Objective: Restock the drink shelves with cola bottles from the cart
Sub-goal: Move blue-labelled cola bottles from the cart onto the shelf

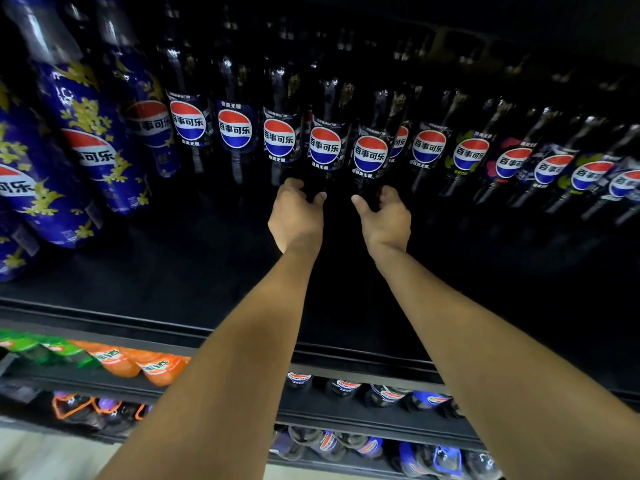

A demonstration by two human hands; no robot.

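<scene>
Head view looks down into a dark drinks shelf (pixel 156 271) with a black deck and a rail along its front edge. A long row of cola bottles (pixel 235 129) stands upright across the back. They are dark bottles with round red, white and blue labels, set side by side from left of centre out to the right edge. To their left, nearer the front, stand taller blue bottles (pixel 86 147) patterned with gold flowers.

Two bare forearms reach in from the bottom of the view, the left forearm (pixel 242 341) and the right forearm (pixel 485 341) running up toward the middle of the shelf. Below the rail, lower shelves (pixel 346 417) hold more cola under the arms, with orange bottles (pixel 152 367) and green bottles (pixel 52 349) off to the left.

The left hand (pixel 296 213) has its fingers and thumb curled round the base of the left-hand bottle (pixel 323 148), which stands upright at the middle of the row. The right hand (pixel 384 216) is curled the same way round the base of the right-hand bottle (pixel 370 155), just beside the first on its right. The two hands are near each other but apart.
</scene>
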